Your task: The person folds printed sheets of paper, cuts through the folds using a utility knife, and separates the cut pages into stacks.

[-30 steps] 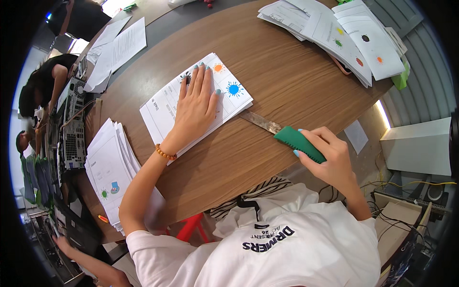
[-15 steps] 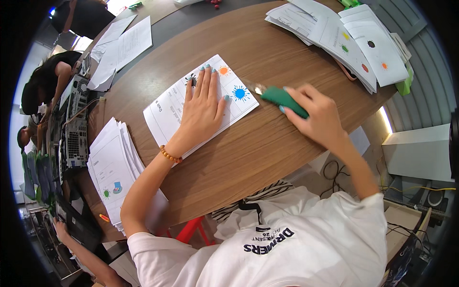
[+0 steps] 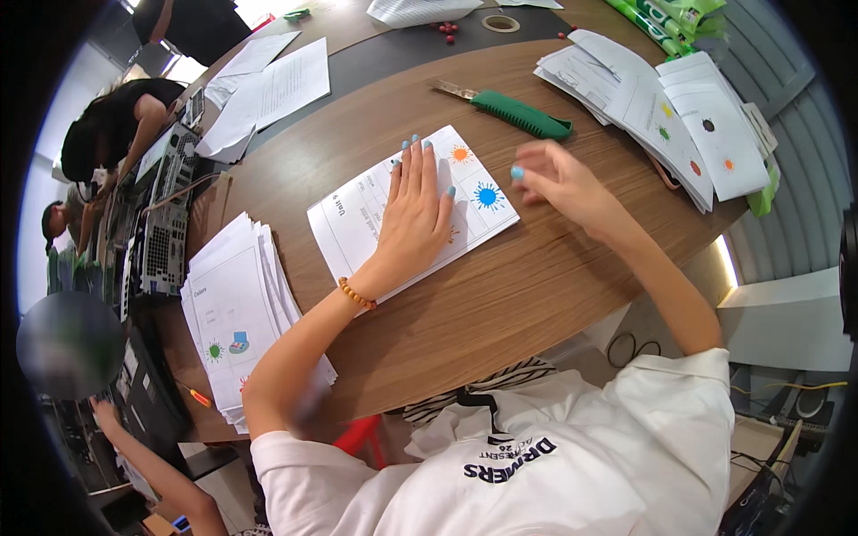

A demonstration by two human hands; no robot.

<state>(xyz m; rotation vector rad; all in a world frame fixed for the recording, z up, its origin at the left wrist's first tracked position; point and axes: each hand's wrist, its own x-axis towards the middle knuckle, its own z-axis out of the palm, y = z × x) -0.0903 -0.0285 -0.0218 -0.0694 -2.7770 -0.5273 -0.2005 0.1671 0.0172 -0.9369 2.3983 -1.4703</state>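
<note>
Worksheet booklet [image 3: 469, 210] lies on the wooden table [image 3: 500, 286] under our flat left hand [image 3: 411, 237], four fingers together. Its long axis slants from near left to far right. Our curled right hand [image 3: 563, 188] hovers apart, just beyond its right corner; blur hides whether those fingertips meet.
</note>
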